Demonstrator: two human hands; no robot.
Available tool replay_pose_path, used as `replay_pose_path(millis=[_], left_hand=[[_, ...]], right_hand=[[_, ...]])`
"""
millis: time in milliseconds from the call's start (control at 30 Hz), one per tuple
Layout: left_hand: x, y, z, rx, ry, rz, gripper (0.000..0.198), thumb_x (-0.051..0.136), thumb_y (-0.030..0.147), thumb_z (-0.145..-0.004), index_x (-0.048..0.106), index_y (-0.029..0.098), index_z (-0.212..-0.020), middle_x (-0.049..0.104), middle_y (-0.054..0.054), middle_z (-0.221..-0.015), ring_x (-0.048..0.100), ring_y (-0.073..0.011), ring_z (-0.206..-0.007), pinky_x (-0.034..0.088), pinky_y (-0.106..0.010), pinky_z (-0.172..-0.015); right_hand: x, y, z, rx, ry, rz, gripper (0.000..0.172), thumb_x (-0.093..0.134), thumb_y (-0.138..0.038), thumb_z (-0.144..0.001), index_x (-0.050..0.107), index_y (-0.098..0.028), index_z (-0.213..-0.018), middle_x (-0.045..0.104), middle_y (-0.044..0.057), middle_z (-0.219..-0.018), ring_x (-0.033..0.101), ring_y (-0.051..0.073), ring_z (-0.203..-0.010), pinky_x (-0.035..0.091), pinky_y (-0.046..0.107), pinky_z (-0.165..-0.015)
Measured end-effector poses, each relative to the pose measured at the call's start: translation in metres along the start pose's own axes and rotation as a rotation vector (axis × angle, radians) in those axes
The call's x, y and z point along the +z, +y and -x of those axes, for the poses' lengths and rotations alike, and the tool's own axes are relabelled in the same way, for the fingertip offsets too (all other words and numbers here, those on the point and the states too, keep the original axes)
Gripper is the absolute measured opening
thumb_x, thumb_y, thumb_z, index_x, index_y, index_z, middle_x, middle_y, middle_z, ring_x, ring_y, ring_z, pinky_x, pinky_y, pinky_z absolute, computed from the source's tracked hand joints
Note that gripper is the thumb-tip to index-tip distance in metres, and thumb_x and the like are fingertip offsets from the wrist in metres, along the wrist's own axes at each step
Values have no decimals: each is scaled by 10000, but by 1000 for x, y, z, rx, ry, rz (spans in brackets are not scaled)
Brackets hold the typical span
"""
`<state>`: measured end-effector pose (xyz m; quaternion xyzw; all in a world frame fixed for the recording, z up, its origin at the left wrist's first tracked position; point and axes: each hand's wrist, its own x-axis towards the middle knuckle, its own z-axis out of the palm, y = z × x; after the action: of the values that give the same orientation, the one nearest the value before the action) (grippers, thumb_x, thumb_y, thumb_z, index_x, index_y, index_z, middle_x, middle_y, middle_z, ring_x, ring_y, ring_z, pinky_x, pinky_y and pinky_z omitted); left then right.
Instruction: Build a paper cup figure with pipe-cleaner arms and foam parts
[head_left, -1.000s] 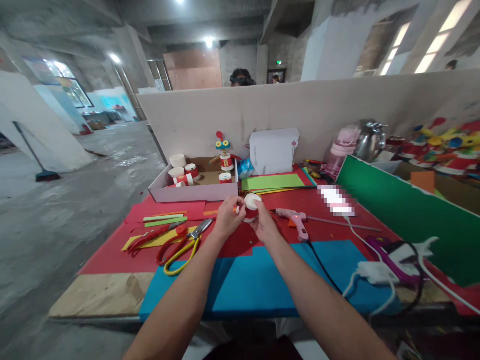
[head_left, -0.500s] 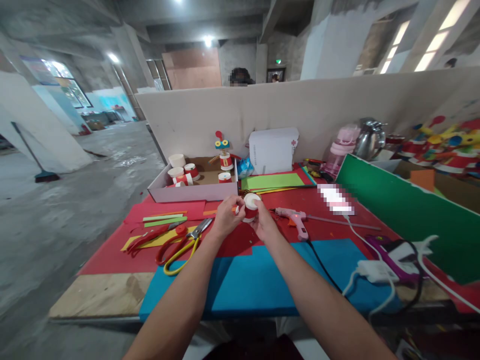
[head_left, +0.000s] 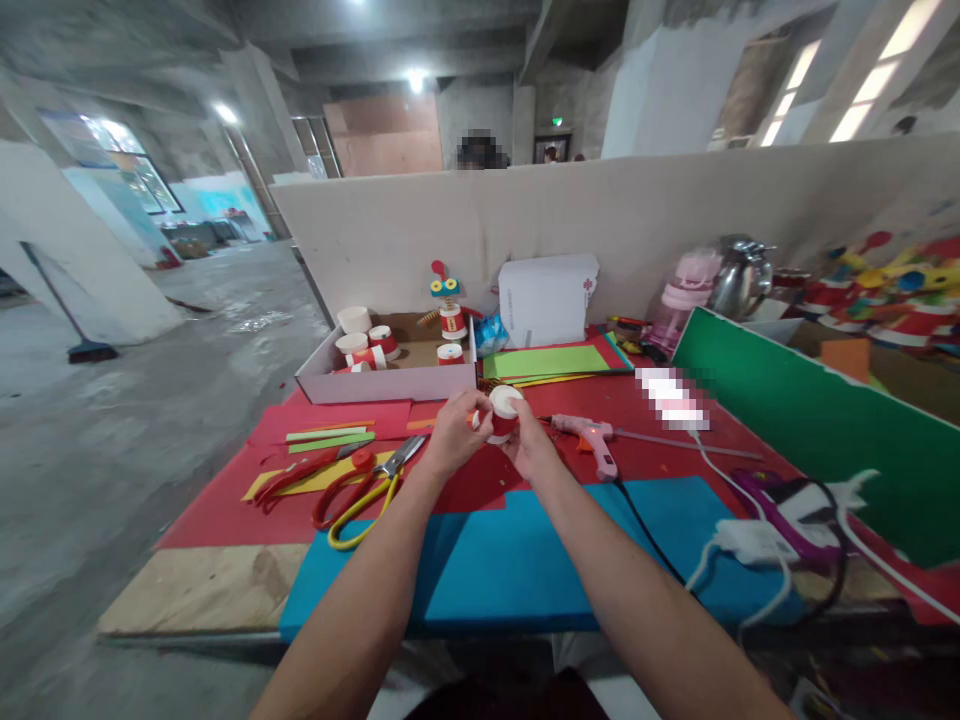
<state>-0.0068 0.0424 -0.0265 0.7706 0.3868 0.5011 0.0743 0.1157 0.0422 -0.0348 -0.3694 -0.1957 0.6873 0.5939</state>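
Observation:
Both my hands meet over the middle of the table around a small red-and-white paper cup (head_left: 504,412), its white base turned up toward me. My left hand (head_left: 451,438) pinches its left side, with a bit of orange showing at the fingertips. My right hand (head_left: 531,447) grips the cup's right side from below. A pink hot glue gun (head_left: 592,440) lies on the red sheet just right of my right hand. Two pairs of scissors, one yellow-handled (head_left: 369,490) and one red-handled (head_left: 300,475), lie to the left of my left hand.
A shallow cardboard box (head_left: 390,380) with several red-and-white cups and a paper-cup figure (head_left: 450,310) stands behind. Coloured paper sheets (head_left: 547,363), a white box (head_left: 547,300), a pink bottle (head_left: 682,300), a green board (head_left: 817,430) and a power strip with cords (head_left: 757,540) lie right. A grey partition (head_left: 600,220) backs the table.

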Motion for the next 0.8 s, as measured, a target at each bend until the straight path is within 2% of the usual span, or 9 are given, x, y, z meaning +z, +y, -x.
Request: replay_pose_path(millis=[300,467,667,733,800], left_hand=[[-3,4,-1,-1,-21,-13,131,521,69,-713,511,199,-722,591,-9,-757,554,-154,-768,447,-261,-732],[-2,6,-1,-28,-39,-45,122,518,72,-704,523,193,-724,593,-14,-751,547,-159,-761,432,-277,-736],[4,30,-2,30,-105,-9,87,551,131,-735,525,185,-673,602,-24,-738,549,-166,-753,422,-301,-756],[-3,39,-2,19,-140,54,80,547,156,-755,538,183,-680,614,-24,-737,555,-160,-743,434,-292,-756],[-15,43,0,-55,-184,118,76,540,189,-779,563,179,-707,628,-19,-725,562,-148,-708,443,-264,-713]], right_hand=[[-1,1,-1,3,-2,12,137,577,-276,-780,657,-201,-863,713,-31,-685,634,123,-586,492,204,-506],[0,-1,-1,15,11,-2,123,571,-260,-788,653,-197,-854,694,-37,-654,606,104,-537,465,183,-467],[1,-2,0,10,-2,-46,117,565,-269,-800,644,-188,-830,707,-8,-721,634,116,-626,500,190,-538],[0,-2,0,11,-4,-58,116,578,-283,-793,643,-197,-835,713,-5,-749,641,126,-650,506,202,-553],[-1,-3,0,27,12,-67,107,588,-288,-790,638,-205,-833,705,-15,-720,630,126,-621,499,208,-536]])
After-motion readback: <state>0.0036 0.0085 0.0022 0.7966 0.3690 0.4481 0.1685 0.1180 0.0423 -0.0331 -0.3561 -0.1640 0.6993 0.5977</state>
